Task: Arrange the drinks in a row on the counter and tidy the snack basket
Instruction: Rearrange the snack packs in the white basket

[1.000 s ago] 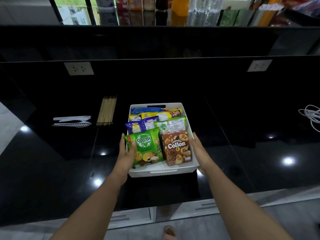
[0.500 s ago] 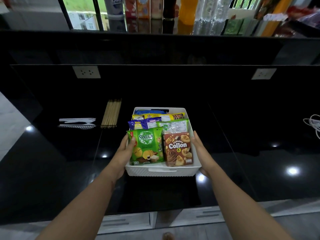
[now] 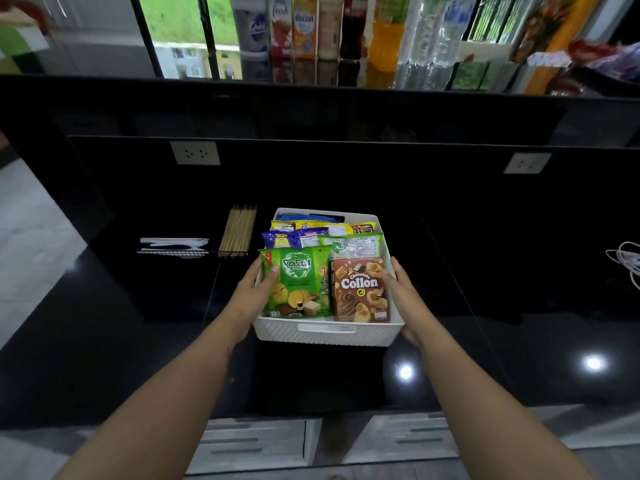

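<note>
A white snack basket [image 3: 327, 336] sits on the glossy black counter [image 3: 104, 341], packed with upright snacks: a green chip bag [image 3: 298, 282] and a brown Collon box [image 3: 360, 289] in front, blue and yellow packets behind. My left hand [image 3: 254, 294] grips the basket's left side, thumb over the rim on the green bag. On the right side my right hand [image 3: 401, 292] grips the basket, thumb on the Collon box. A row of drinks [image 3: 332, 29], cartons, cans and bottles, stands on the raised ledge at the back.
A bundle of wooden chopsticks [image 3: 239, 230] and white plastic cutlery [image 3: 173, 245] lie left of the basket. A white cable [image 3: 627, 261] coils at the right edge. Two wall sockets [image 3: 195, 153] sit on the black back panel. Packets and boxes [image 3: 554, 60] crowd the ledge's right end.
Both hands hold the basket throughout; it has shifted slightly away from me. My view has tilted up, showing more of the drinks on the ledge.
</note>
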Action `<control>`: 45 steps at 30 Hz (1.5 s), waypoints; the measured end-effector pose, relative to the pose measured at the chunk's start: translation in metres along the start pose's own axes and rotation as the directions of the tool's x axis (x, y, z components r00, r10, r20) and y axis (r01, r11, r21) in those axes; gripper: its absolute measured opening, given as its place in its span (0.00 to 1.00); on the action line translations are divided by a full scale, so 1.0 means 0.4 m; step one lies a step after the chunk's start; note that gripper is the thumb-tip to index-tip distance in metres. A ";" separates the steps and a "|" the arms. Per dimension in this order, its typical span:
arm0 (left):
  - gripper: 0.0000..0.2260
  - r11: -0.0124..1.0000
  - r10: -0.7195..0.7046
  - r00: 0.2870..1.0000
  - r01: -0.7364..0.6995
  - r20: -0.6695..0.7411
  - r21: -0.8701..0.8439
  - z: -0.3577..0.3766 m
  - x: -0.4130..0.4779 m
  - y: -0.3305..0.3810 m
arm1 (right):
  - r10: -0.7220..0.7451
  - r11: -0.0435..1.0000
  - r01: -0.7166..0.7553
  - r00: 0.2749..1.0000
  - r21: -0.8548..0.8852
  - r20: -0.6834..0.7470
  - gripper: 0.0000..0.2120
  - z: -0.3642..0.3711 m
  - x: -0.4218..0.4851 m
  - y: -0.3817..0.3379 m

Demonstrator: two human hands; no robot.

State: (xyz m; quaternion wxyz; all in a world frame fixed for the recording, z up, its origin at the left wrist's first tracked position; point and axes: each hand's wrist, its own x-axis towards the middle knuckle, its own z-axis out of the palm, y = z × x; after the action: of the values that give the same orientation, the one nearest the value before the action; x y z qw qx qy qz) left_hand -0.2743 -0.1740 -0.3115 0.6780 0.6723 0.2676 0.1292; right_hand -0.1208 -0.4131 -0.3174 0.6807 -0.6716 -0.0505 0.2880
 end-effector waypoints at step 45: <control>0.23 0.998 -0.019 0.958 -0.001 -0.285 -0.069 -0.521 -0.288 0.739 | -0.068 0.997 0.057 0.971 0.056 0.230 0.16 0.584 -0.274 -0.687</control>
State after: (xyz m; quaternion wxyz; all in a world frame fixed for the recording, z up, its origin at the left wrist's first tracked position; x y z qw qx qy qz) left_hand -0.4262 -0.0417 0.0099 0.6556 0.6217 0.3612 0.2308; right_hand -0.2289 -0.2379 -0.0017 0.6952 -0.6145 -0.1436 0.3441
